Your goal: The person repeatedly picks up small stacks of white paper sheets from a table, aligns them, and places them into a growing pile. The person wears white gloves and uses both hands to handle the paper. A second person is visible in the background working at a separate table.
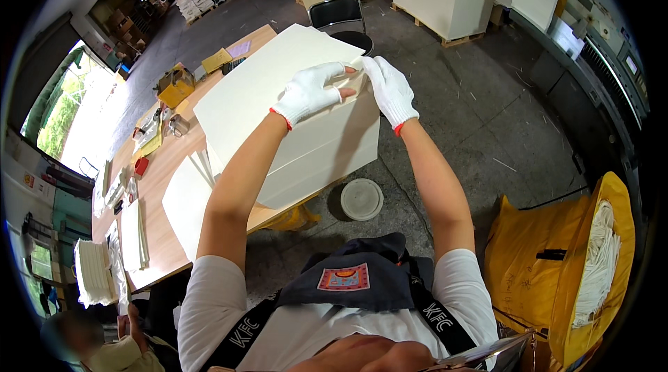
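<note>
The wood-topped table (170, 176) carries a stack of large white sheets (254, 90) on its right. Toward its left sit a yellow box (177, 93) and a metal cup (179, 125).

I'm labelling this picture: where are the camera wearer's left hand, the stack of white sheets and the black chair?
Left hand (311, 93): head view, on the gloved back of the hand.
Stack of white sheets (250, 86): head view, on its top surface.
Black chair (336, 13): head view, on its backrest.

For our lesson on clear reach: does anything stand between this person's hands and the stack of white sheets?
No separate object visibly does. The left hand and right hand are at the edge of the stack; only their white gloves come between, leaving some left fingertips bare.
</note>
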Demonstrator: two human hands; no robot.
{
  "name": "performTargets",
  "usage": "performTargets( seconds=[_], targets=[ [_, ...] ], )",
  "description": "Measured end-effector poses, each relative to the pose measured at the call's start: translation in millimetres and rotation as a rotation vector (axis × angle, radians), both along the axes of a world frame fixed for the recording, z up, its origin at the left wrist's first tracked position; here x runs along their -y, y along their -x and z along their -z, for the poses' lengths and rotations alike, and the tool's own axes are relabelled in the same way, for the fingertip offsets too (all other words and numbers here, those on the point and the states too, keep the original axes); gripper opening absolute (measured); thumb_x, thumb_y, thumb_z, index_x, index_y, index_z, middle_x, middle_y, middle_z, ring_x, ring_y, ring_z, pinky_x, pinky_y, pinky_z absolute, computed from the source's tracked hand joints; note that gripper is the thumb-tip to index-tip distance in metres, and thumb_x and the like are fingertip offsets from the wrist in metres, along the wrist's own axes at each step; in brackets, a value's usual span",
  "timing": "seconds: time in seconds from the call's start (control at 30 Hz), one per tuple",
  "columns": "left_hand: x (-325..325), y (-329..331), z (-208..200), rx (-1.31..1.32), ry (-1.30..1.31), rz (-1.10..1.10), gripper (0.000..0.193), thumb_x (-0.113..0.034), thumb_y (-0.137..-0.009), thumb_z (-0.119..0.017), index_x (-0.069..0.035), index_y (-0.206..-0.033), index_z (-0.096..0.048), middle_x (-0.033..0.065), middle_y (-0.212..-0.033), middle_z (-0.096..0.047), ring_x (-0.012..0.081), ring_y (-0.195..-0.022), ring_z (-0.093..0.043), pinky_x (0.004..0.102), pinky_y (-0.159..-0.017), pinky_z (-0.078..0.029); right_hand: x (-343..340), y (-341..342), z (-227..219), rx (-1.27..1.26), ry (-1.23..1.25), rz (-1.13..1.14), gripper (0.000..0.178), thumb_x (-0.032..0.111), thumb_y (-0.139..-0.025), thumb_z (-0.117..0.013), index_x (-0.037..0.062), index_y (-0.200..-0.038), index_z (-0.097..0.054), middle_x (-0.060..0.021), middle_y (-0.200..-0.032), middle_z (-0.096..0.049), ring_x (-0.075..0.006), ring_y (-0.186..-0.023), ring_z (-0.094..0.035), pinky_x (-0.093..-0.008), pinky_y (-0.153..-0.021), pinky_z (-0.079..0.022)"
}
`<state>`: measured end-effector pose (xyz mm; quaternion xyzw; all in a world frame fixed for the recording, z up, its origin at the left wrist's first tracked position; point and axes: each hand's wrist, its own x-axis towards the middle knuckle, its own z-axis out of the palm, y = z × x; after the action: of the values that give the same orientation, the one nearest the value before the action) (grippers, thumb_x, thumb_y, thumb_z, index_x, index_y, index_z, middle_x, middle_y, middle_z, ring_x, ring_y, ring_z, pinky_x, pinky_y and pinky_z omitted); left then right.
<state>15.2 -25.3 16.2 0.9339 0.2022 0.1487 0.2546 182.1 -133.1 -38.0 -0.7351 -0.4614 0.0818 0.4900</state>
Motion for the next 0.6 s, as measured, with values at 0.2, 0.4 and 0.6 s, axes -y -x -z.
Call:
performTargets(
  seconds=[0.2,0.4,0.6],
  targets=[
    [-3.8,-1.7,2.6,-0.012,-0.04,-0.001,0.044,-0.023,-0.091,-0.07,-0.015,-0.134,-0.064,0.01,-0.124,-0.07,0.0238,-0.11,-0.066,0.0343,-0.099,-0.049,-1.6,1.8,8.6,0.06,-0.07,0.044,0.052,0.056,-0.103,-0.033,0.0105,-0.104,-0.058,-0.0217,-0.092,-0.068,-0.045,-0.094,-0.064,-0.0529,-0.08,-0.046],
    [1.4,-3.2,3.8,0.029,0.03,-0.056,0.034,-0.02,-0.096,-0.06,-0.016,-0.13,-0.067,0.0137,-0.115,-0.072,0.0247,-0.104,-0.068,0.0348,-0.096,-0.051,-2.4,-1.3,8.6,0.101,0.023,0.029,0.045,0.052,-0.104,-0.036,0.0141,-0.109,-0.059,-0.0194,-0.098,-0.069,-0.0435,-0.091,-0.066,-0.0537,-0.076,-0.048],
    [6.7,-2.1,0.3,-0.068,-0.039,-0.068,0.036,-0.022,-0.091,-0.069,-0.016,-0.127,-0.068,0.0133,-0.11,-0.073,0.0248,-0.1,-0.069,0.0347,-0.093,-0.052,-5.4,-2.0,18.0,0.251,-0.068,0.044,0.036,0.043,-0.105,-0.036,0.0159,-0.113,-0.058,-0.0162,-0.101,-0.068,-0.0423,-0.088,-0.067,-0.0532,-0.074,-0.05]
  ],
)
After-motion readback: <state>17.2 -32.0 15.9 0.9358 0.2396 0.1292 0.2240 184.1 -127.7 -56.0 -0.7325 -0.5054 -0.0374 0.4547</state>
